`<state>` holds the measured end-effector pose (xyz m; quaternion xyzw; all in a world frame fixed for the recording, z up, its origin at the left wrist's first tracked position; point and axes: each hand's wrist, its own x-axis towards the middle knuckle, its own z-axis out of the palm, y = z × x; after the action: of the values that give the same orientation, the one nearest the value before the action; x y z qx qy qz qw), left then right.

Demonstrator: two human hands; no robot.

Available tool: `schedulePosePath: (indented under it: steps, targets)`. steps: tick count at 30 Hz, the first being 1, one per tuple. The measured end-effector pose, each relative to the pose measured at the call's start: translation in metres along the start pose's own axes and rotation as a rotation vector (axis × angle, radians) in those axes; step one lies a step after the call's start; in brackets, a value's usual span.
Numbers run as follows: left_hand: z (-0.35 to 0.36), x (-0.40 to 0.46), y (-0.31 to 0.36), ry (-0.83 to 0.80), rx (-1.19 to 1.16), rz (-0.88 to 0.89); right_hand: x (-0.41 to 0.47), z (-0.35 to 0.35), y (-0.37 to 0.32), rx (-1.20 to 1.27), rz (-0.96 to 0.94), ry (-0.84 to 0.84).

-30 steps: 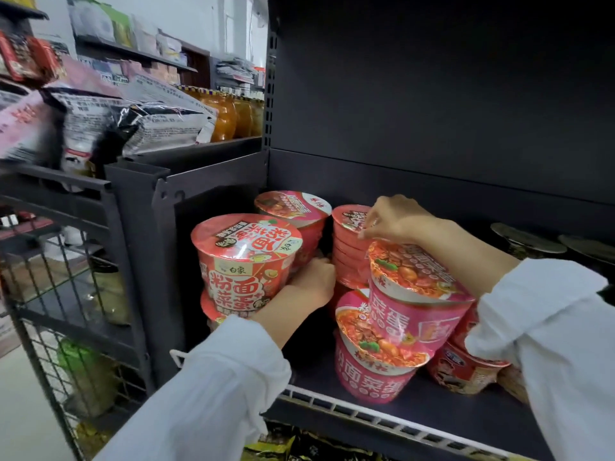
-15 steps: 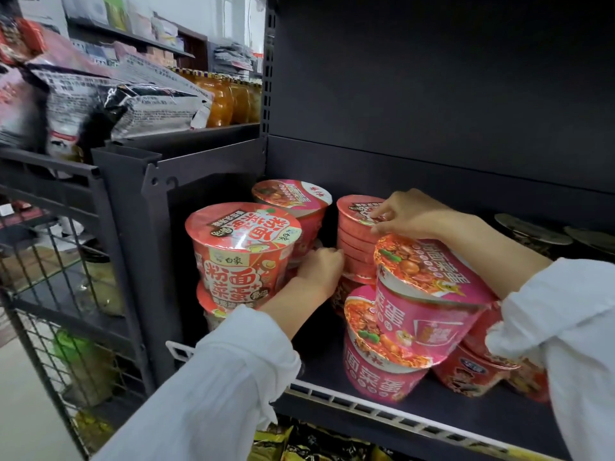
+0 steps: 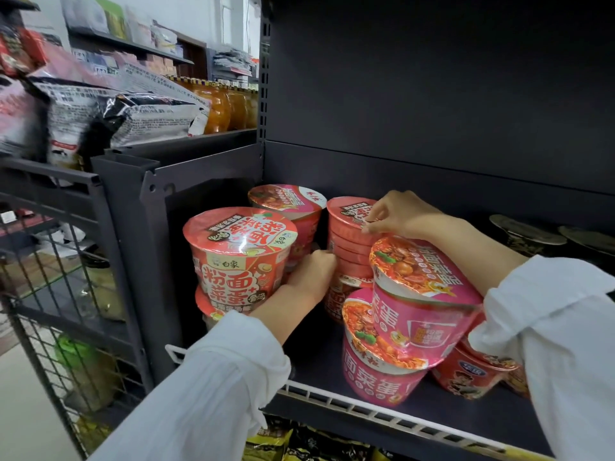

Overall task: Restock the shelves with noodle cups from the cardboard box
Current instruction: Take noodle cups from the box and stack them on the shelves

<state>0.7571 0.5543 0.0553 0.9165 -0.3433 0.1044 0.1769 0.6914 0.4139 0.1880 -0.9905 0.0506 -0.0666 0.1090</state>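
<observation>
I see red noodle cups (image 3: 239, 257) stacked on a dark shelf (image 3: 466, 417), the front one printed 白家 and 粉面菜蛋. My left hand (image 3: 309, 274) reaches between stacks, fingers curled against a ribbed cup (image 3: 349, 241). My right hand (image 3: 399, 216) pinches that cup's lid. Pink cups (image 3: 419, 314) lean, reading 菜蛋.

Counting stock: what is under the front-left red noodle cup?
Under the red noodle cup sits another cup; only its lid edge and a strip of wall show. The left hand and sleeve cover the rest.
</observation>
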Motion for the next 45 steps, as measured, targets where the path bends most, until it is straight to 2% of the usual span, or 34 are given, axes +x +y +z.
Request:
schedulePosePath:
  steps: [4,6,9,12,16,19,22,25,27,28,31,36,38,42,45]
  targets:
    - [-0.003,-0.005,0.019,0.053,0.13,0.029,-0.002,-0.001,0.005,-0.047,-0.014,-0.014]
    - [-0.003,-0.005,0.03,0.089,0.107,0.07,-0.005,-0.004,0.006,-0.087,-0.009,-0.03]
    - [-0.004,0.002,0.023,0.005,0.016,0.073,-0.007,-0.006,0.008,-0.117,0.007,-0.052]
    - [-0.008,0.009,0.007,-0.089,0.013,0.002,-0.008,-0.005,0.006,-0.109,-0.002,-0.039]
    - [-0.014,0.006,0.011,-0.113,-0.005,-0.058,-0.004,-0.007,0.002,-0.121,0.014,-0.034]
    - [-0.014,0.008,0.011,-0.111,-0.126,-0.125,-0.002,-0.001,-0.005,-0.237,0.044,0.096]
    - [-0.012,0.007,0.005,-0.124,-0.037,-0.075,0.002,0.007,-0.012,-0.391,0.023,0.188]
    - [-0.011,0.007,0.006,-0.112,-0.066,-0.073,-0.001,-0.007,0.0,-0.152,-0.007,-0.056]
    - [-0.015,0.006,0.008,-0.089,-0.089,-0.083,-0.009,-0.02,0.008,-0.14,-0.03,-0.243]
    - [-0.015,0.007,0.008,-0.088,-0.101,-0.077,-0.011,-0.022,0.012,-0.139,-0.029,-0.28]
    - [-0.014,0.01,0.007,-0.077,-0.06,-0.043,-0.008,-0.016,0.017,-0.177,-0.015,-0.174]
    - [-0.014,0.011,0.007,-0.069,-0.027,-0.04,0.008,0.008,-0.003,-0.5,0.026,0.06]
    - [-0.013,0.011,0.007,-0.061,-0.019,-0.043,0.015,0.001,-0.002,-0.445,0.004,0.005]
    - [-0.013,0.009,0.007,-0.052,-0.037,-0.041,0.014,-0.023,0.013,-0.186,0.009,-0.228]
    - [-0.012,0.007,0.006,-0.04,-0.049,-0.034,0.008,-0.014,0.015,-0.217,-0.021,-0.166]
